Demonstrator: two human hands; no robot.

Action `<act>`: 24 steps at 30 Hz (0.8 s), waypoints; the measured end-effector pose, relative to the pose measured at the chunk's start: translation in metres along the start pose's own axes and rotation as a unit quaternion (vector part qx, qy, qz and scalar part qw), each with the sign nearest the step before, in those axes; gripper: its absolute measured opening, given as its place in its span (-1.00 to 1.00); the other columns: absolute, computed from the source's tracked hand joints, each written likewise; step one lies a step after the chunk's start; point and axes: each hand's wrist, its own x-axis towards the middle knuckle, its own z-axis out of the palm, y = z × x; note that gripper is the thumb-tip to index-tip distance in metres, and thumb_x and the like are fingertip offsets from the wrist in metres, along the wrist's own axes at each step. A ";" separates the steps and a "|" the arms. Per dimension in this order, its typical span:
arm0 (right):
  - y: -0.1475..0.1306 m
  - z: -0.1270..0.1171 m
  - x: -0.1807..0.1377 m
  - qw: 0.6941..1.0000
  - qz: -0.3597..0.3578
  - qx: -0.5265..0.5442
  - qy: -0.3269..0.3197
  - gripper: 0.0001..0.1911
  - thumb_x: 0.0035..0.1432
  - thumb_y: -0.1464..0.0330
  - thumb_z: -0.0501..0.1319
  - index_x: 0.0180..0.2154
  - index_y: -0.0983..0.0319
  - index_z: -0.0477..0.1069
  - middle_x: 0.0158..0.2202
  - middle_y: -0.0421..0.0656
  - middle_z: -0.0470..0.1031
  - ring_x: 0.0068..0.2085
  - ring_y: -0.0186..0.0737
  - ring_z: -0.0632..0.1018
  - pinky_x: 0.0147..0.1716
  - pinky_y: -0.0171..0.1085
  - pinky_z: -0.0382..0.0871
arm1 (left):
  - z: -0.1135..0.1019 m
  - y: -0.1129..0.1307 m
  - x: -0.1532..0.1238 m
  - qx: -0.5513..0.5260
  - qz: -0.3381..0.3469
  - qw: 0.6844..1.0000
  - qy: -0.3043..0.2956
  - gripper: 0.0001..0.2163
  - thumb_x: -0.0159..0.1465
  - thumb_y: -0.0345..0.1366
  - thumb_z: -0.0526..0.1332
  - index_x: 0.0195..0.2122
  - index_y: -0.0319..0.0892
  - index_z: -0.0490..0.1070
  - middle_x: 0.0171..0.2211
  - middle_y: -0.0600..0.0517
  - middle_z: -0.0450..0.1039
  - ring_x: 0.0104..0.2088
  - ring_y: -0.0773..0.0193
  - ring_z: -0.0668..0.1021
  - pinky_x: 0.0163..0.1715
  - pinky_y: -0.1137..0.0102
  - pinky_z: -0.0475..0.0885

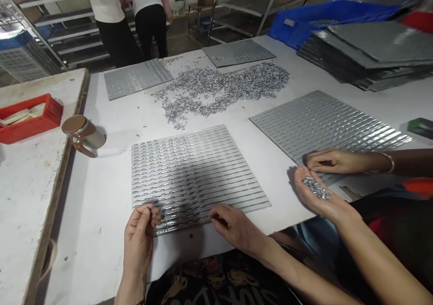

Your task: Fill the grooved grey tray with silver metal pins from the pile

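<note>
In front of me lies a grey ridged plate [189, 174] with small shiny metal pieces set in rows along its grooves. My left hand [140, 230] is at its near left corner, fingers curled in with the thumb pressed against them; whatever is inside is hidden. My right hand [237, 228] reaches over the near edge towards the right, its thumb and fingertips pinched close to the lowest grooves. What the pinch holds is too small to make out. Beyond the plate spreads a loose pile of small metal pieces [233, 84].
A co-worker's hands [334, 160] are at a second ridged plate [324, 120] on the right, one palm holding metal pieces. Around stand a brown-lidded mug [93, 133], a red bin [43, 120], a blue crate [287, 27] and stacked plates [375, 48]. Two people stand behind the table.
</note>
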 end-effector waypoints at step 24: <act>0.005 0.025 0.019 0.994 0.032 -0.073 0.076 -0.83 0.19 0.51 0.13 -0.37 0.17 0.44 -0.35 -0.16 0.52 -0.33 -0.18 0.56 -0.34 -0.24 0.44 | 0.010 -0.003 0.009 0.021 -0.026 0.999 -0.027 -0.72 0.09 -0.15 0.46 -0.26 -0.20 0.55 -0.39 0.00 0.53 -0.41 0.31 0.49 -0.37 0.43 0.41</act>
